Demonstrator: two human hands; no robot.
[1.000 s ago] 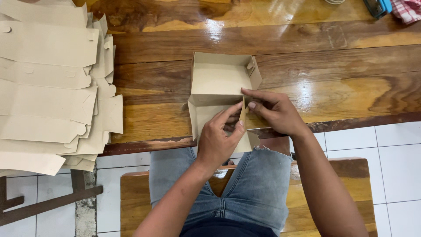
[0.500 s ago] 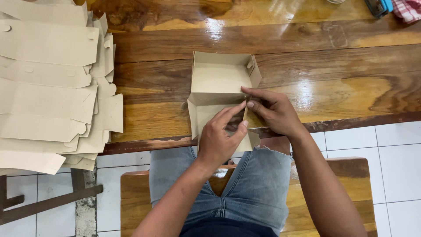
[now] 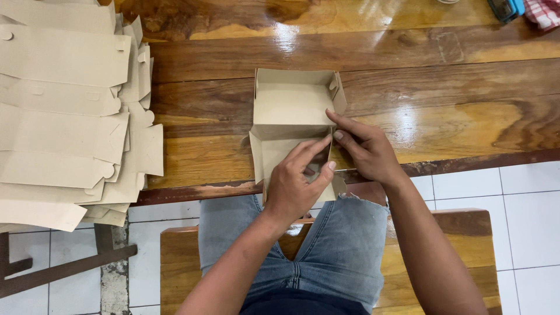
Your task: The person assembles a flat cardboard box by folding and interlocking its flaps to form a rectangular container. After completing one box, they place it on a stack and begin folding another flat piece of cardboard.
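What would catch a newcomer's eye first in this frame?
Most striking is the half-folded brown cardboard box at the near edge of the glossy wooden table, with the left hand and right hand both pressing on its near flaps. Next comes the big stack of flat cardboard blanks fanned out at the table's left end. Below, the person's jeans and a wooden bench stand over white floor tiles.

Brown cardboard box (image 3: 291,105), half-folded, open top, at table's near edge; front flap held w/ both hands.
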